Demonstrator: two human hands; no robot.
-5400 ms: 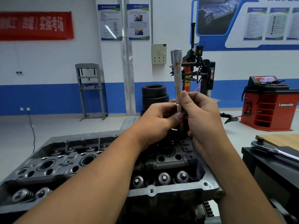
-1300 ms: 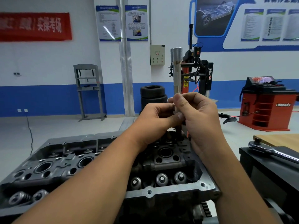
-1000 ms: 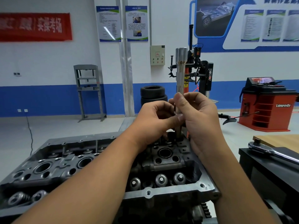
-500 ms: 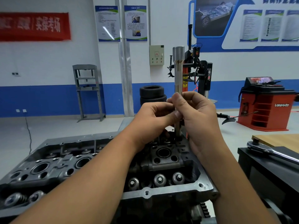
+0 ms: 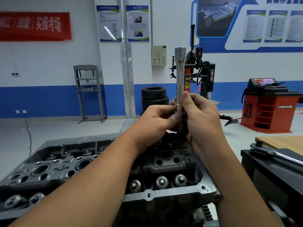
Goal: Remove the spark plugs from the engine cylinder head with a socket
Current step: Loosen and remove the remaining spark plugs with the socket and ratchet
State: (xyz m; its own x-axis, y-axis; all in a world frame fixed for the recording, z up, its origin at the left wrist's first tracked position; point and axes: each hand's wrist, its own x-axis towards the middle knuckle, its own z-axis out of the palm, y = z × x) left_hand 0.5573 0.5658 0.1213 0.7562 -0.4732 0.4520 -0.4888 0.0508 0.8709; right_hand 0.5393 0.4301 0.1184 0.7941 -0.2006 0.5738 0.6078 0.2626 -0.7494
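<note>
Two hands are meeting over the head (image 5: 148, 194): left hand (image 5: 152, 123) and right hand (image 5: 202, 118) are both pinching the upright socket (image 5: 180, 71), standing at its far right end; ratchet (image 5: 275, 154) lying right.

Right of the hands (image 5: 183, 118) stands a black worktop (image 5: 268, 171), its near corner level with the right wrist. A chrome ratchet wrench (image 5: 272, 153) lies flat on its top, the round head nearest the hands and the handle running off toward the right edge of view. Just behind it, a wooden worktop (image 5: 285, 142) shows a bare tan surface. What carries the engine cylinder head (image 5: 165, 192) below the hands is hidden beneath it.
</note>
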